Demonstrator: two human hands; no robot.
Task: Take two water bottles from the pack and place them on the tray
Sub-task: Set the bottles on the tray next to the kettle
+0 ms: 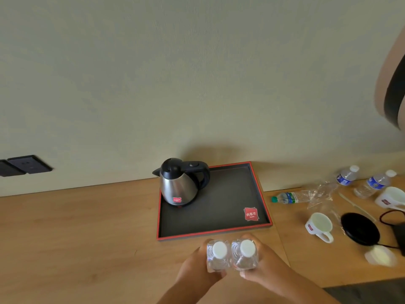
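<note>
Two clear water bottles with white caps stand upright side by side just in front of the tray's near edge. My left hand [195,268] is wrapped around the left bottle [218,257]. My right hand [266,265] grips the right bottle [245,255]. The dark grey tray [228,198] has a red rim and a red logo in its near right corner. Torn clear plastic wrap of the pack [322,194] lies to the right of the tray.
A steel kettle [180,183] with a black handle stands on the tray's far left part. To the right lie a green-capped bottle [289,197], two blue-labelled bottles [347,175], two white mugs [318,226], and a black round base [360,229] with a cord. Wall sockets [24,164] sit at left.
</note>
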